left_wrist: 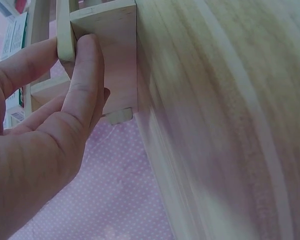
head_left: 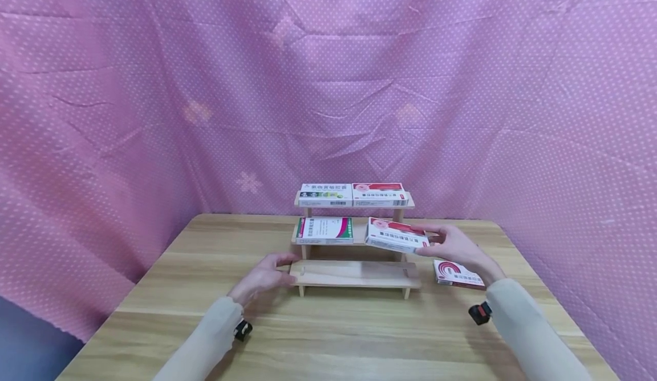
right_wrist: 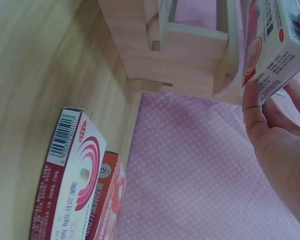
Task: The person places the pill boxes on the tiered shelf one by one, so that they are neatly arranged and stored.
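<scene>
My right hand [head_left: 457, 250] grips a red-and-white medicine box [head_left: 395, 234] by its right end. That box lies tilted at the right part of the middle step of a wooden tiered stand [head_left: 354, 281]; whether it touches the step I cannot tell. In the right wrist view the fingers and thumb [right_wrist: 253, 107] are at the box's [right_wrist: 276, 62] end. My left hand [head_left: 264, 278] holds the left end of the lowest step, thumb and fingers pinching the plank's edge in the left wrist view. On the middle step's left lies a green-and-white medicine box [head_left: 325, 230].
On the top step lie a white medicine box [head_left: 325, 195] and a red-and-white one [head_left: 380, 194]. Right of the stand, a maroon-and-white box [head_left: 457, 274] and an orange-red box [right_wrist: 107, 195] lie on the wooden table [head_left: 359, 341]. A pink dotted cloth [head_left: 328, 84] hangs behind.
</scene>
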Demonstrator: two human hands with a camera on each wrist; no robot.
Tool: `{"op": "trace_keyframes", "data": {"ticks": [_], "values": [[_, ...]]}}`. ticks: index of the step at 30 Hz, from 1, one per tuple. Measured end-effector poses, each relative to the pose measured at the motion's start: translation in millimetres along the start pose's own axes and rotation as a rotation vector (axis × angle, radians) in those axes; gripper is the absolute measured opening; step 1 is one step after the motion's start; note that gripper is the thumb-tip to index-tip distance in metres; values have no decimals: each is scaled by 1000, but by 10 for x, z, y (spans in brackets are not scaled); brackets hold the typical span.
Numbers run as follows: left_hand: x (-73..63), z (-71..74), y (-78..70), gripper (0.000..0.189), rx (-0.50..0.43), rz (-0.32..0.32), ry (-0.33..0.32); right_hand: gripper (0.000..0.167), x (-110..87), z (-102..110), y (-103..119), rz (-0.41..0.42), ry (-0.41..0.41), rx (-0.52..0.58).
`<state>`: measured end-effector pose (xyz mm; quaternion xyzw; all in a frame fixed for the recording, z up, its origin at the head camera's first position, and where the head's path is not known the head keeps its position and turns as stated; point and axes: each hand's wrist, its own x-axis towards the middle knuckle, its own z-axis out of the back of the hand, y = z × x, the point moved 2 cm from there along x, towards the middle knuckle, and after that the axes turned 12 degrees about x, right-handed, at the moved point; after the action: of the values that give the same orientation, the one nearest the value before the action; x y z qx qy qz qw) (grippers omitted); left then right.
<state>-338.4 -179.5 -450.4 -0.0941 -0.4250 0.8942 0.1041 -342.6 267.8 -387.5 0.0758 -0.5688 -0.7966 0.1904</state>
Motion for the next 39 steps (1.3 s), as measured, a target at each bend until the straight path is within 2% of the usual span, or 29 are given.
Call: {"op": "trace_keyframes", "data": {"ticks": [7,15,20,29,39], "values": [[16,-2,3,61,7,2,-13,68,205,-25,-1,13,15,-71],[28,6,-12,64,-35,-39,31,70,307,-6,10,40,22,-84],[20,16,-9,64,-23,-52,31,67,349,-22,27,52,19,-129],[24,15,-11,63,-11,-46,21,67,403,-59,12,18,16,-63],[35,11,-3,63,-5,-45,15,66,418,-91,-2,19,-9,-66]]}}
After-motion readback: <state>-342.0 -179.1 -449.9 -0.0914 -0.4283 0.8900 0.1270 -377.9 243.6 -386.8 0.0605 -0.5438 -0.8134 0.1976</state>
